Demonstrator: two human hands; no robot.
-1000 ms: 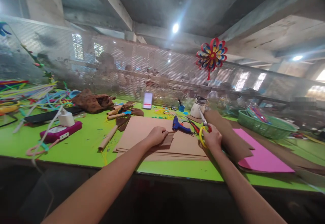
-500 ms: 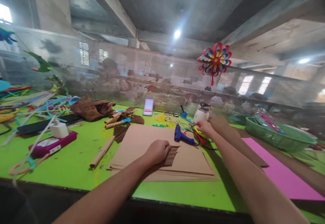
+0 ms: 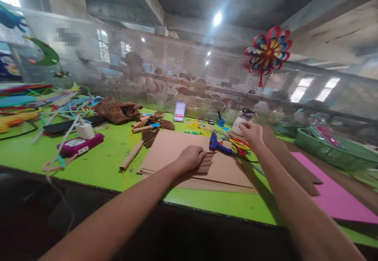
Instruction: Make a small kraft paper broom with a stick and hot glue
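Observation:
My left hand (image 3: 191, 157) is closed on a small brown piece of pleated paper (image 3: 206, 164), pressed against a stack of tan paper sheets (image 3: 168, 142). My right hand (image 3: 251, 131) hovers with loosely bent fingers in front of a white jug (image 3: 237, 127), and nothing shows in it. Below it are tools with yellow and red handles (image 3: 242, 146). A blue glue gun (image 3: 220, 145) lies at the stack's far edge, between my hands.
Rolled brown paper tubes (image 3: 132, 155) and a purple power socket (image 3: 81, 144) lie left. On the right are brown sheets (image 3: 283, 154), a pink sheet (image 3: 339, 198) and a green basket (image 3: 330, 156). A phone (image 3: 179, 111) stands against the mesh partition (image 3: 189, 71).
My right hand has lifted away from the coloured tool handles, over to the jug's front. My left hand stays on the pleated paper. The whole view has shifted slightly.

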